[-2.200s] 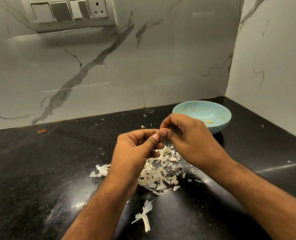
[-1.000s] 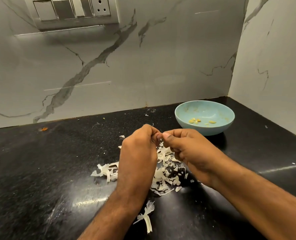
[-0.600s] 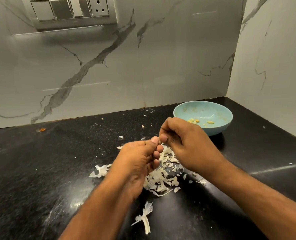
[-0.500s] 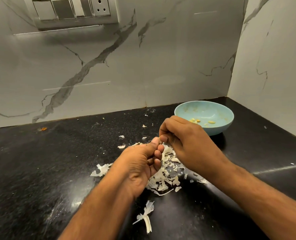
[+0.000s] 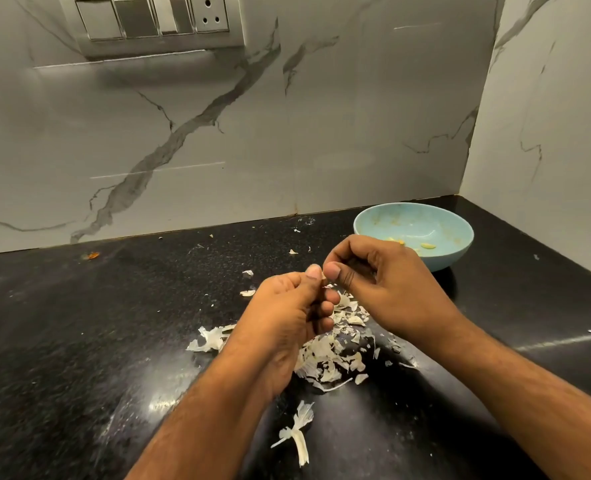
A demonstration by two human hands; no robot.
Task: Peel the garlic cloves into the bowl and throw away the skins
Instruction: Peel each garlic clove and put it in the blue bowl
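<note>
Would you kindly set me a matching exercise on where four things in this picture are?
1. bowl
2. skins
3. switch panel
4. orange scrap

a. on the wall, top left
b. piled under the hands
c. counter's far right corner
d. far left, by the wall's foot

Pairs: 1-c, 2-b, 3-a, 4-d

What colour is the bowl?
Light blue; the bowl shows best in the head view.

Glossy black speckled stone counter (image 5: 79, 341); on it, dry papery garlic skins (image 5: 332, 355); behind it, smooth grey-veined marble wall (image 5: 218, 133); matt pale-blue bowl (image 5: 450, 258).
</note>
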